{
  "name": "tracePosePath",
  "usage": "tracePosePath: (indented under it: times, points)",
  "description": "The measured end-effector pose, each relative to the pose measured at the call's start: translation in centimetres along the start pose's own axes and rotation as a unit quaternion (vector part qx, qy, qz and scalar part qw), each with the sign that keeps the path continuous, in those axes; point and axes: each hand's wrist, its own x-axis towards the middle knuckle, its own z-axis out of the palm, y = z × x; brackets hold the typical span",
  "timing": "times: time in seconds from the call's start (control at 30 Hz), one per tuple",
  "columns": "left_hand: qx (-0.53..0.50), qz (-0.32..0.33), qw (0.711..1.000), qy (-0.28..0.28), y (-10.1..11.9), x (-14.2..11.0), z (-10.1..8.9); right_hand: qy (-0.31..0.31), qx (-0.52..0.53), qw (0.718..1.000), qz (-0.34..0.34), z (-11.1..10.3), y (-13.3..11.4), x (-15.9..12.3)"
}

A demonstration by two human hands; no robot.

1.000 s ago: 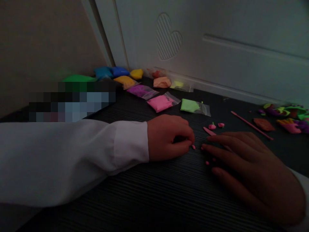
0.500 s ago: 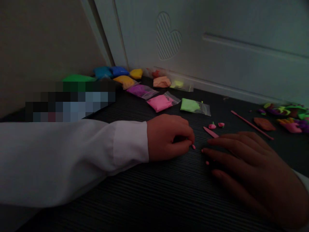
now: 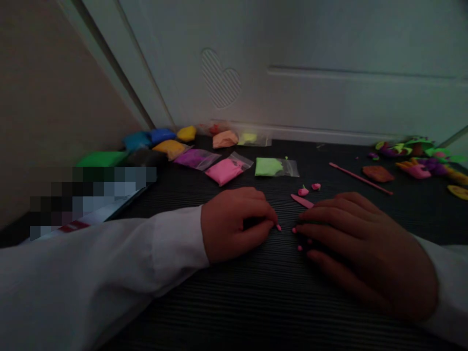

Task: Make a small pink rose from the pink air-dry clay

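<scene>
A tiny pink piece of clay pokes out from the closed thumb and forefinger of my left hand, just over the dark tabletop. Facing it, my right hand lies low with its fingers stretched and apart. One fingertip touches a small pink clay ball. Another pink ball rests in front of the right thumb, and a further bit is in shadow under the fingers. Beyond them lies a pink modelling knife, partly covered by the right fingers. Two small pink clay buds with green sit behind the knife.
Bags of coloured clay, among them a pink bag and a light green bag, line the back. A thin pink stick tool, a brown lump and colourful clay shapes lie right. A white panel stands behind.
The view has turned, so the table items appear farther left. Both hands keep nearly the same pose, the left still pinching the pink piece.
</scene>
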Motion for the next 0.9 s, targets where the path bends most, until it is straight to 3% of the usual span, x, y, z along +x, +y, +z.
tracePosePath:
  times: [0.17,0.33,0.47,0.9]
  points:
    - [0.006,-0.005,1.000,0.008,0.1,-0.1,0.0,0.019,0.016,1.000,0.014,0.2,0.1,0.0]
    - [0.134,0.034,0.988,0.075,1.1,-0.3,0.2,0.006,0.002,1.000,0.002,0.5,0.3,-0.1]
    - [0.189,0.068,0.975,0.094,1.6,-0.5,0.5,0.024,0.001,1.000,0.004,0.5,0.3,-0.2]
    - [0.178,0.072,0.980,0.053,1.7,-0.4,0.6,-0.002,0.017,1.000,0.001,0.2,0.1,0.0]
